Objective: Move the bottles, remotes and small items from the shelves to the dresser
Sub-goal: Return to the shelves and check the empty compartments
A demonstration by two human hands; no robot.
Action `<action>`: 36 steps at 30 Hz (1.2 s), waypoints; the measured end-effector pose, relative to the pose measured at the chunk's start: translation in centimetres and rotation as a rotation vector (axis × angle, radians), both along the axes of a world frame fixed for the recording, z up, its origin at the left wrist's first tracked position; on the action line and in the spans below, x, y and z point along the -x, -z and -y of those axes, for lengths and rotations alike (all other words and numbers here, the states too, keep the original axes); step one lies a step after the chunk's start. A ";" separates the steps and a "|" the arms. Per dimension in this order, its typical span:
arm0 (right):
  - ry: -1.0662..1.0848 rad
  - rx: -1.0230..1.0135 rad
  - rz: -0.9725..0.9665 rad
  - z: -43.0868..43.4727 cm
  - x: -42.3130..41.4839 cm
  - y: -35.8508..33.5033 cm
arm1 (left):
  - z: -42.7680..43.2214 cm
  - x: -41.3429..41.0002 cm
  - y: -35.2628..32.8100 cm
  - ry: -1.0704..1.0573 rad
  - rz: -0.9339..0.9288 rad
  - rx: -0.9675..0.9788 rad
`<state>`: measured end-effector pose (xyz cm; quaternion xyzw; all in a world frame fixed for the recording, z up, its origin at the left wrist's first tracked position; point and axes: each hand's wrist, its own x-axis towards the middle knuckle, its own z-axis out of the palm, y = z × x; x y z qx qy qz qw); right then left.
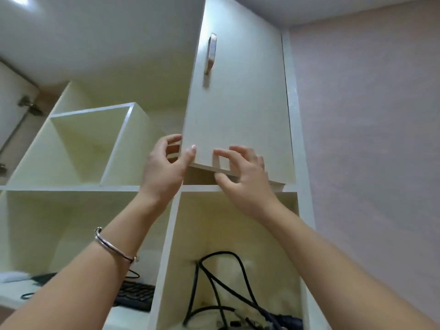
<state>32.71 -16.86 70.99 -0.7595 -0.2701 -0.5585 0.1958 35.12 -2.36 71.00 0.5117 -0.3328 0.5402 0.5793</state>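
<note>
I look up at a cream shelf unit. Its upper cabinet door [238, 110], with a metal handle [210, 54], stands slightly ajar. My left hand [164, 170] grips the door's lower left corner, fingers behind the edge and thumb on the front. My right hand [240, 172] pinches the door's bottom edge, fingers on the front and thumb underneath. No bottles or remotes show on the shelves.
Open cubbies [90, 144] at the upper left hold nothing that I can see. Black cables [223, 279] tangle in the lower right compartment. A black keyboard [133, 296] lies on the lower left shelf. Another open door with a hinge [29, 106] is at far left. A pink wall [369, 139] stands right.
</note>
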 end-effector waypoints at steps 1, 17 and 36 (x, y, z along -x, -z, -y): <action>-0.024 -0.041 0.027 0.0 -0.5 -0.3 | -0.3 -0.9 0.0 -0.015 -0.017 -0.012; 0.420 -0.007 0.074 1.7 -6.5 -1.5 | 0.2 -11.5 -1.2 -0.217 -0.430 -0.033; 0.282 -0.045 0.048 1.2 -6.2 0.4 | -2.6 -7.6 3.8 -0.113 -0.415 -0.206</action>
